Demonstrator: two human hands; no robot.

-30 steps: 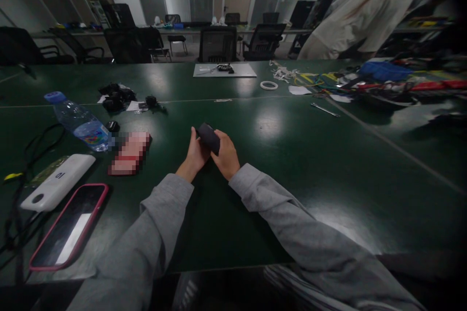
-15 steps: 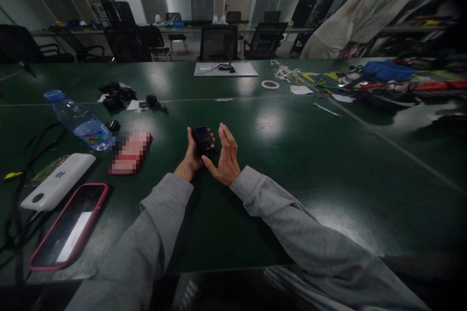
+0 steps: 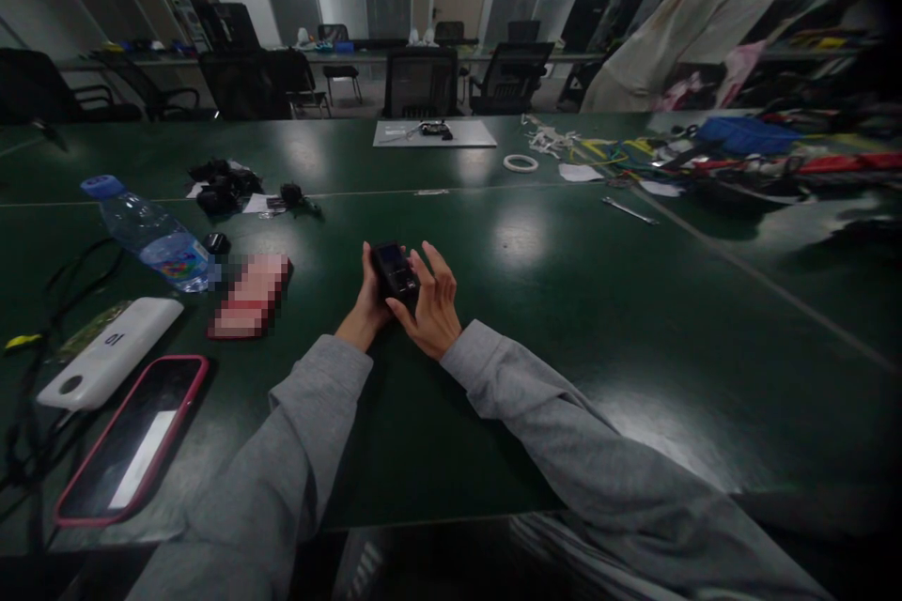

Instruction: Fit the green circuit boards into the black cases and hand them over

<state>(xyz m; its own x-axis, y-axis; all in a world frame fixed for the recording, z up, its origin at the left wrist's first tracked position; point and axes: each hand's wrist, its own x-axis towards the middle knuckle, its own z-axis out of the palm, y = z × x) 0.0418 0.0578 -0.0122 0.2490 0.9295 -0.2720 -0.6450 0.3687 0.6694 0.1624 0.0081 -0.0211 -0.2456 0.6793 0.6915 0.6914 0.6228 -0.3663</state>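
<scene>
My left hand (image 3: 365, 305) is wrapped round a small black handheld device (image 3: 395, 270) with a dark screen at its upper end and buttons below. The device is tilted up above the table. Close against its right side is my right hand (image 3: 433, 305), fingers stretched and a little bent. Its thumb lies by the device's lower edge, and I cannot tell how firmly it touches. The left fingers behind the device are mostly hidden.
On the green table (image 3: 564, 319), a water bottle (image 3: 165, 244), a blurred-out red item (image 3: 250, 296), a white power bank (image 3: 113, 352) and a pink-framed phone (image 3: 133, 441) lie left. A wrench (image 3: 630, 210) and tangled cables (image 3: 676, 160) lie right. A person's pale sleeve (image 3: 691, 28) shows behind.
My right hand has come in closer to the device, with its fingers bending more towards its right side. The left hand keeps its hold. The person at the back right has shifted slightly.
</scene>
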